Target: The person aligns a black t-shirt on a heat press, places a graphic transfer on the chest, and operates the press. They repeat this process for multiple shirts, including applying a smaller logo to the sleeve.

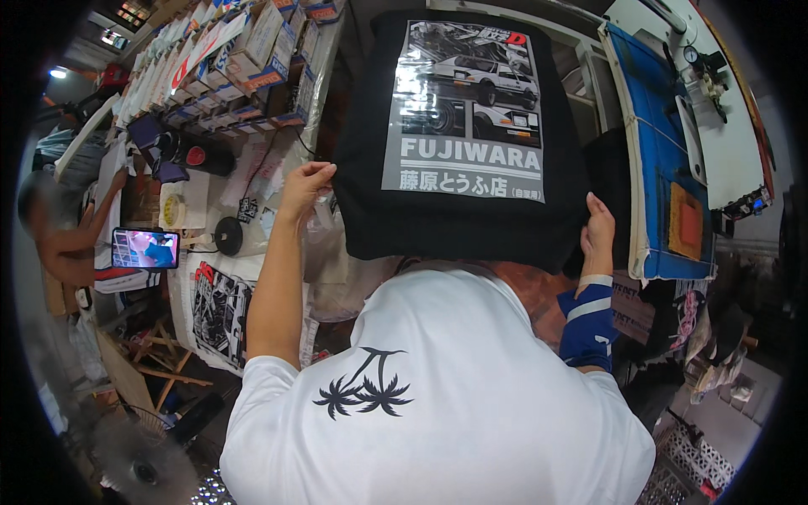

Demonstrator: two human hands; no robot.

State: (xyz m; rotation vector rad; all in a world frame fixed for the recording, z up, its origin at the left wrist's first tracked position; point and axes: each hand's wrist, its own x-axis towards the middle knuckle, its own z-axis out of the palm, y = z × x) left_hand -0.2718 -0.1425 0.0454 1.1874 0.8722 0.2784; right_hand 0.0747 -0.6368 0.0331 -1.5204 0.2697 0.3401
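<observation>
A black T-shirt [438, 231] lies stretched over a flat platform in front of me. On it sits a rectangular printed transfer sheet [467, 109] with pictures of a white car and pale lettering on grey. The thumb and fingers of my left hand [308, 187] pinch the shirt's left edge. At the opposite edge, my right hand [598, 225] is closed on the cloth, thumb up. What lies under the shirt is hidden. A blue band with pale stripes [589, 324] wraps my right forearm.
A blue panel [635, 151] and a white machine with a gauge [692, 55] stand close on the right. Stacked cartons [261, 50], a lit phone [146, 248] and another printed sheet [217, 311] are on the left. A person [71, 244] is at far left, a fan [143, 463] lower left.
</observation>
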